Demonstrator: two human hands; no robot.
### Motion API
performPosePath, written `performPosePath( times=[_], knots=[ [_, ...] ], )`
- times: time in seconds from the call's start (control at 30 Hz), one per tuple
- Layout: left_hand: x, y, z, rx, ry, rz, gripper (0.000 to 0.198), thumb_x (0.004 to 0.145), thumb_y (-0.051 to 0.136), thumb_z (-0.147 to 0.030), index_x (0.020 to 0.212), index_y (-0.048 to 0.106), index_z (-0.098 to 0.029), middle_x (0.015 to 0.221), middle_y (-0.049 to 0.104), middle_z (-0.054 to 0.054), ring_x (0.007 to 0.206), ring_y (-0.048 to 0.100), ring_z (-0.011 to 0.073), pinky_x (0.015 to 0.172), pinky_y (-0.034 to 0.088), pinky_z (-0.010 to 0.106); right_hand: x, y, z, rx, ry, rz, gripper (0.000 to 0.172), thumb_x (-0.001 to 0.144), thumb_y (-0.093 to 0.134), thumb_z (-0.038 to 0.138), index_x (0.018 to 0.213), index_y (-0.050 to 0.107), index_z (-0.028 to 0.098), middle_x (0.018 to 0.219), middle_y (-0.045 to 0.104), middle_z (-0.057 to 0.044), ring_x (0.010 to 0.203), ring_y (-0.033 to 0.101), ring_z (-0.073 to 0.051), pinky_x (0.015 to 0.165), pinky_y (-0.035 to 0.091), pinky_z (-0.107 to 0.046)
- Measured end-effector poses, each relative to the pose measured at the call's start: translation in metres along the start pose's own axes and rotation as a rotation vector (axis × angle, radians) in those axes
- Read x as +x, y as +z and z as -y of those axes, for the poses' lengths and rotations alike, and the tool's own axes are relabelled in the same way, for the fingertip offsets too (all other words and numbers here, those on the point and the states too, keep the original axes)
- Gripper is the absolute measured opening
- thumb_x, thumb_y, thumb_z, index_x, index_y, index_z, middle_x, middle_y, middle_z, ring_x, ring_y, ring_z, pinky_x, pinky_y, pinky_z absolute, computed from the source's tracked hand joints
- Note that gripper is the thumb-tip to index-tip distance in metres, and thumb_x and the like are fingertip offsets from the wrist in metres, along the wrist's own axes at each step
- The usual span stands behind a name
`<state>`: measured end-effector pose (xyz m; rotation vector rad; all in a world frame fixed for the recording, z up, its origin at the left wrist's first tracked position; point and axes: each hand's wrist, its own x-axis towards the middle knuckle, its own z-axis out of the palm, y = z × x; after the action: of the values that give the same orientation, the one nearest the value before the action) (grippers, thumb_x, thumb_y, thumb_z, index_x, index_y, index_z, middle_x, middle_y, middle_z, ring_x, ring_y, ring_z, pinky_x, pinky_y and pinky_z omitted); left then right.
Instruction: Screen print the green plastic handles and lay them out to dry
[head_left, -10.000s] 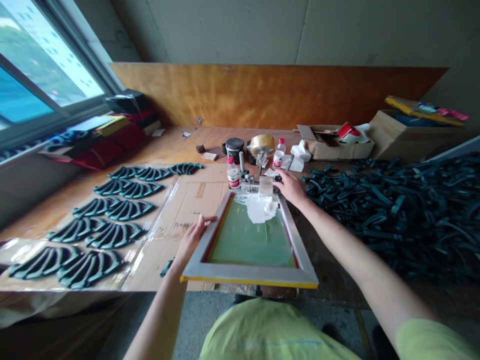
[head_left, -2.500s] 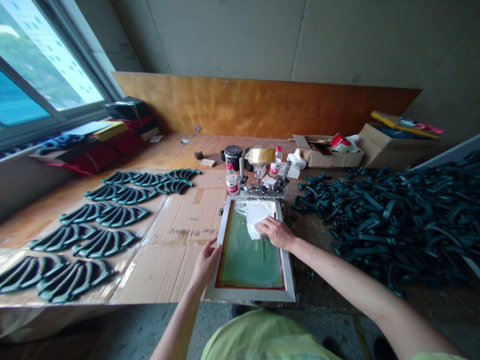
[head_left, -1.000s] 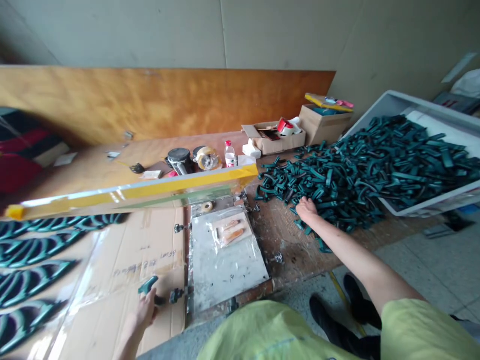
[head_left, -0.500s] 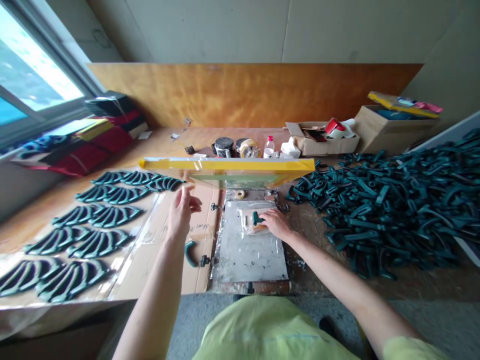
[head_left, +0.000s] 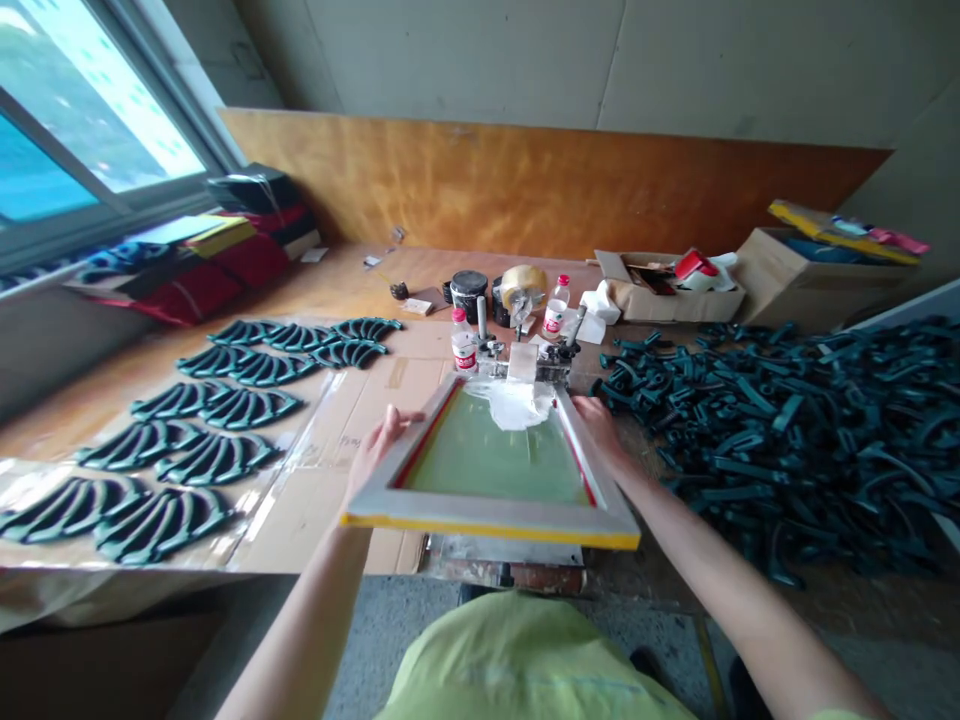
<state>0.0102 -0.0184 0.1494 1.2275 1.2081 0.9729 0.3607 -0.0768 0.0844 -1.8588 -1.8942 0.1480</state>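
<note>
A hinged printing screen frame [head_left: 480, 518] with green mesh and a smear of white ink [head_left: 516, 405] sits tilted a little above its base plate [head_left: 504, 550]. My left hand [head_left: 379, 448] grips the frame's left rail, thumb on top. On the right rail rests my right hand [head_left: 604, 428], fingers closed along its outer edge. A squeegee [head_left: 523, 363] stands at the far end of the mesh near the hinge clamps [head_left: 556, 352].
Rows of dark green curved parts [head_left: 180, 440] lie on cardboard at left. A large heap of dark green pieces [head_left: 787, 430] fills the right. Bottles [head_left: 464, 343], a tape roll [head_left: 523, 283], a black tin [head_left: 469, 292] and cardboard boxes [head_left: 667, 290] stand behind.
Half a second ago the screen stood raised, my right hand set a green piece on the base plate and my left hand hovered open. Now both hands hold the frame, lowered nearly flat.
</note>
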Motion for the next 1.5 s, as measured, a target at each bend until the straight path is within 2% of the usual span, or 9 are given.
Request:
performPosePath(
  times=[0.17,0.27,0.43,0.7,0.87,1.1,1.2,1.37,1.5],
  knots=[
    [-0.02,-0.004,0.077,0.009,-0.239,0.099,0.086,0.064,0.071,-0.065,0.136,0.051,-0.022,0.079,0.068,0.0,0.067,0.062,0.0171,0.058,0.047,0.025,0.054,-0.016,0.01,-0.056,0.04,-0.165,0.045,0.086,0.062,0.018,0.131,0.058,0.016,0.128,0.058,-0.013,0.116,0.056,-0.024,0.101,0.044,-0.035],
    [-0.016,0.001,0.11,0.077,-0.223,0.05,0.09,0.066,0.069,-0.064,0.141,0.046,-0.019,0.071,0.063,-0.002,0.06,0.057,0.0141,0.054,0.043,0.023,0.081,-0.001,0.041,-0.133,-0.029,0.009,0.054,0.079,0.069,0.017,0.131,0.055,0.014,0.124,0.06,-0.014,0.112,0.057,-0.025,0.093,0.047,-0.034],
    [-0.009,0.0,0.125,0.145,-0.203,0.063,0.08,0.073,0.064,-0.062,0.139,0.049,-0.017,0.073,0.063,-0.002,0.059,0.053,0.0122,0.053,0.039,0.022,0.078,0.024,0.063,-0.259,0.037,0.304,0.018,0.082,0.06,0.013,0.098,0.067,0.014,0.091,0.069,-0.011,0.087,0.064,-0.024,0.077,0.047,-0.031],
    [-0.011,-0.001,0.125,0.071,-0.227,0.052,0.08,0.069,0.069,-0.063,0.133,0.055,-0.017,0.075,0.067,0.0,0.06,0.058,0.0141,0.054,0.041,0.023,0.014,0.007,0.047,-0.104,-0.417,0.388,0.029,0.077,0.05,-0.001,0.088,0.068,0.018,0.089,0.068,-0.007,0.093,0.058,-0.021,0.078,0.044,-0.029],
    [-0.012,0.0,0.12,0.068,-0.221,0.048,0.079,0.068,0.07,-0.061,0.131,0.055,-0.016,0.073,0.066,0.0,0.059,0.058,0.014,0.053,0.043,0.023,0.029,0.007,0.05,-0.115,-0.321,0.311,0.019,0.079,0.055,0.005,0.083,0.067,0.02,0.086,0.066,-0.005,0.087,0.057,-0.02,0.074,0.044,-0.028],
    [-0.013,0.001,0.115,0.023,-0.254,0.047,0.079,0.068,0.071,-0.059,0.131,0.054,-0.016,0.074,0.068,0.0,0.06,0.06,0.0143,0.054,0.045,0.024,-0.007,0.026,0.044,-0.043,-0.374,0.216,0.023,0.087,0.051,0.007,0.095,0.069,0.018,0.095,0.066,-0.008,0.095,0.057,-0.021,0.084,0.047,-0.032],
    [-0.014,0.001,0.104,0.022,-0.273,0.051,0.079,0.067,0.073,-0.058,0.131,0.054,-0.017,0.075,0.068,0.001,0.062,0.061,0.0152,0.055,0.047,0.024,0.018,0.013,0.042,0.043,-0.277,0.203,0.026,0.085,0.064,0.016,0.11,0.067,0.023,0.105,0.067,-0.005,0.096,0.061,-0.02,0.086,0.048,-0.031],
    [-0.017,-0.007,0.062,-0.002,-0.268,0.108,0.082,0.066,0.074,-0.059,0.137,0.052,-0.024,0.081,0.071,0.001,0.067,0.065,0.0173,0.056,0.048,0.025,0.093,-0.01,0.044,-0.004,-0.008,0.164,0.07,0.079,0.074,0.021,0.142,0.046,0.031,0.12,0.063,-0.005,0.103,0.062,-0.022,0.091,0.047,-0.031],
    [-0.005,-0.01,0.02,-0.043,-0.183,0.131,0.066,0.073,0.062,-0.069,0.116,0.068,-0.02,0.088,0.073,0.004,0.073,0.066,0.0198,0.062,0.051,0.027,0.103,-0.03,0.017,-0.1,0.129,-0.028,0.058,0.086,0.066,0.033,0.141,0.048,0.027,0.122,0.061,-0.009,0.105,0.06,-0.026,0.09,0.046,-0.035]
  ],
)
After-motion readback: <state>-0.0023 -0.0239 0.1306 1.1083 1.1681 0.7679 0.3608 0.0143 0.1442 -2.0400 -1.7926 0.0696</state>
